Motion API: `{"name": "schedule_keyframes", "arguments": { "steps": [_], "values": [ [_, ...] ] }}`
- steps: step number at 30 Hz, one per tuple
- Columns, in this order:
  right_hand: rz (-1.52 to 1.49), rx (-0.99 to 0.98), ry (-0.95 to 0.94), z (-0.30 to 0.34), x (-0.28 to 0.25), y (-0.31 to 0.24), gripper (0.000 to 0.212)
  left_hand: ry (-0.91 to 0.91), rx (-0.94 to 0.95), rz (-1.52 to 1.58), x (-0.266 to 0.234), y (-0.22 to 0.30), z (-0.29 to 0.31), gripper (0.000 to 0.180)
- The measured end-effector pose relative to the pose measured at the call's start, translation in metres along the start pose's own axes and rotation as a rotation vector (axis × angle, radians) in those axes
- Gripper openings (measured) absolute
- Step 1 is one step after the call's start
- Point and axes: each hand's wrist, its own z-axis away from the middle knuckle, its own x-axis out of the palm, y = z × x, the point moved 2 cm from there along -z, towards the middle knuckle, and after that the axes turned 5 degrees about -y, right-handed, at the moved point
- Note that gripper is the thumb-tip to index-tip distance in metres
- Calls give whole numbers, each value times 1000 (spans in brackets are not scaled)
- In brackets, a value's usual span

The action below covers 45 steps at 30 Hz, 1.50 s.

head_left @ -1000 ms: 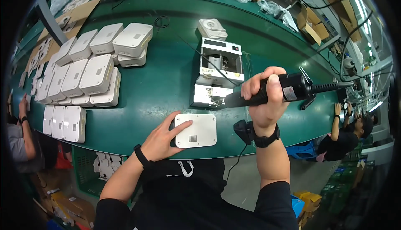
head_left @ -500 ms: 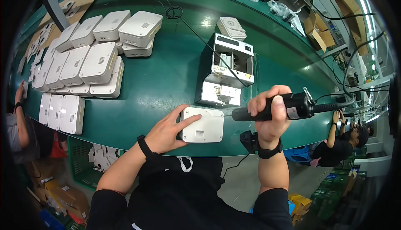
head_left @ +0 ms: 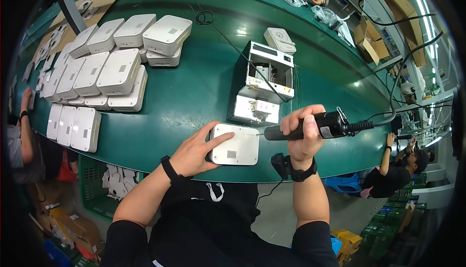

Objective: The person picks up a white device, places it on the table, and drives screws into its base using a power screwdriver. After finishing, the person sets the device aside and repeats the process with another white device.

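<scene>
On the green table just in front of me lies a white plastic device housing [head_left: 238, 151], with a vented patch and holes near its corners. My left hand [head_left: 191, 151] grips its left side, thumb at the near edge and the index finger stretched over the top. In my right hand [head_left: 303, 133] is a black electric screwdriver [head_left: 331, 125], held almost level with its cord running off right. Its thin bit points left and reaches the housing's far right corner; whether it touches a screw is too small to tell. Beyond the housing stands a screw feeder [head_left: 256, 88] of black and bare metal.
Stacked white housings [head_left: 116, 70] fill the table's left side, with three more [head_left: 85, 130] near its edge. Another white device [head_left: 280, 41] sits behind the feeder. A cable [head_left: 228, 39] crosses above the table. Below left is a green crate [head_left: 94, 184]. Other people work around.
My right hand has brought the screwdriver left, so its bit now reaches over the housing's far right corner. My left hand keeps its grip. The view has shifted slightly.
</scene>
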Motion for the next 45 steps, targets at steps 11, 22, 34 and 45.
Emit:
{"name": "schedule_keyframes", "arguments": {
  "steps": [11,22,34,45],
  "values": [
    [-64,-88,13,-42,13,-21,19,-26,22,-17,8,3,-14,82],
    [-69,13,-60,-25,24,-11,21,-30,34,-40,11,0,-15,87],
    [-68,23,-62,-22,25,6,21,-9,42,-38,11,1,-17,87],
    [-70,-92,18,-31,17,-24,19,-41,60,-30,19,5,-20,87]
  ]
}}
